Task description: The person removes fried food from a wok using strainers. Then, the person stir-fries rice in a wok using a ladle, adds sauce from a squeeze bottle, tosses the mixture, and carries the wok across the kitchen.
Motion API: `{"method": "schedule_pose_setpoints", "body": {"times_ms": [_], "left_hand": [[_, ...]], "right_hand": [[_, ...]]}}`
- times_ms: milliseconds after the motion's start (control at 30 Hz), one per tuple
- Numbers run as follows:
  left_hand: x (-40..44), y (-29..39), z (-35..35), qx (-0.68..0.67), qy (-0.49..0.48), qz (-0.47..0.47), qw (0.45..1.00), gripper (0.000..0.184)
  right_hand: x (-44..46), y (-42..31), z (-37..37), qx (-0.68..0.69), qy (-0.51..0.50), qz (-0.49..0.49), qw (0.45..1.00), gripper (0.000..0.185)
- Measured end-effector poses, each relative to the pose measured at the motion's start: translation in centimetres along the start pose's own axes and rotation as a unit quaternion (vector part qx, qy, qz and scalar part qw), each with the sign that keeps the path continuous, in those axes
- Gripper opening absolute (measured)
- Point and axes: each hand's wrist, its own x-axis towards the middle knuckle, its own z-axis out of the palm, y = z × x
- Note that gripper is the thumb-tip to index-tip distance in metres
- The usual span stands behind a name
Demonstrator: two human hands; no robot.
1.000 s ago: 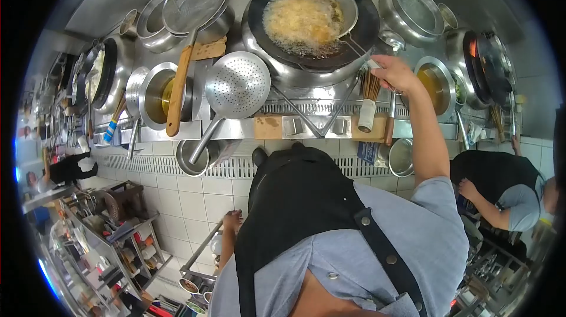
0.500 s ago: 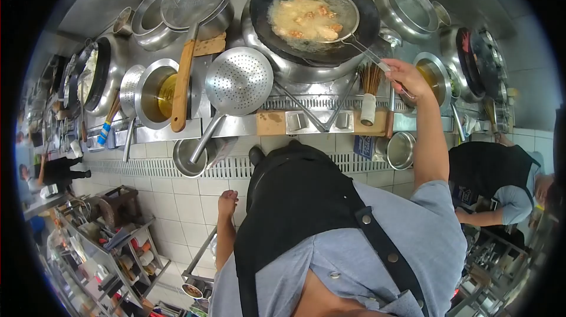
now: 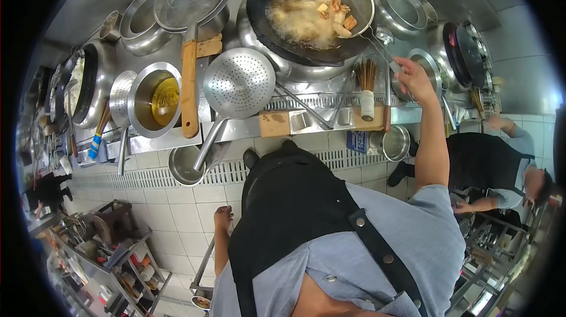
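My right hand [image 3: 415, 81] is closed around the handle of a round wire-mesh strainer [image 3: 367, 19]. The strainer is at the right side of a black wok [image 3: 259, 29] and holds several browned fried pieces [image 3: 339, 16]. Pale, foaming oil [image 3: 298, 19] bubbles in the wok to its left. Down by my left side hangs my left hand [image 3: 223, 218], its fingers curled and nothing seen in them. What the fried pieces are I cannot tell.
Left of the wok lie a perforated ladle [image 3: 239, 81] and a wooden-handled mesh strainer [image 3: 188, 78]. A pot of yellow oil [image 3: 135, 102] stands farther left. A bamboo brush [image 3: 366, 90] sits below the wok. At right, another person [image 3: 489, 161] stands by the counter.
The strainer has risen from the foaming oil towards the wok's right side, with fried pieces gathered in it. My right hand moved slightly with it. My left hand stays low.
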Motion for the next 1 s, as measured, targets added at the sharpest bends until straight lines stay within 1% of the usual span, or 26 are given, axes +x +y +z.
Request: {"method": "schedule_pose_setpoints", "body": {"times_ms": [167,267,367,400,467,600,667,700,767,800,867,900,1000], "left_hand": [[2.9,-1.0,-0.8,-0.081,-0.007,0.009,0.997,0.025],[2.9,0.2,-1.1,-0.086,-0.006,0.004,0.996,0.024],[2.5,2.2,-1.4,-0.071,-0.018,-0.007,0.997,0.028],[2.3,3.1,-1.4,-0.122,-0.025,-0.014,0.992,0.030],[1.8,5.3,-1.6,-0.224,-0.038,-0.026,0.974,0.035],[-0.9,14.2,-2.8,-0.200,-0.088,0.072,0.973,0.042],[-2.3,19.0,-3.4,-0.200,-0.075,0.123,0.969,0.043],[-2.8,21.1,-3.7,-0.219,-0.088,0.147,0.961,0.041],[-3.7,24.6,-4.7,-0.256,-0.113,0.193,0.941,0.038],[-4.8,26.2,-5.4,-0.249,-0.133,0.202,0.938,0.037],[-6.5,28.9,-6.4,-0.238,-0.173,0.220,0.930,0.035],[-6.6,29.4,-6.7,-0.236,-0.181,0.226,0.928,0.040],[-8.6,32.0,-6.8,-0.320,-0.193,0.229,0.899,0.051]], "right_hand": [[-2.1,-0.5,1.5,-0.013,0.047,0.008,0.999,0.049],[-3.0,0.2,1.7,-0.002,0.066,0.003,0.998,0.047],[-3.2,1.7,1.5,0.010,0.083,-0.004,0.996,0.047],[-3.2,2.1,1.2,0.014,0.090,-0.005,0.996,0.047],[-2.5,1.9,1.7,-0.030,0.119,-0.021,0.992,0.047],[0.4,2.4,1.7,-0.112,0.140,-0.043,0.983,0.047],[1.8,2.9,1.4,-0.160,0.163,-0.078,0.970,0.048],[2.2,3.0,1.3,-0.184,0.174,-0.096,0.963,0.048],[2.6,2.0,1.6,-0.215,0.190,-0.099,0.953,0.048],[2.7,1.8,1.7,-0.230,0.198,-0.101,0.948,0.049],[2.9,2.3,1.6,-0.228,0.221,-0.112,0.942,0.049],[3.0,2.5,1.6,-0.227,0.233,-0.117,0.938,0.049],[1.8,1.6,1.0,-0.217,0.261,-0.110,0.934,0.049]]}}
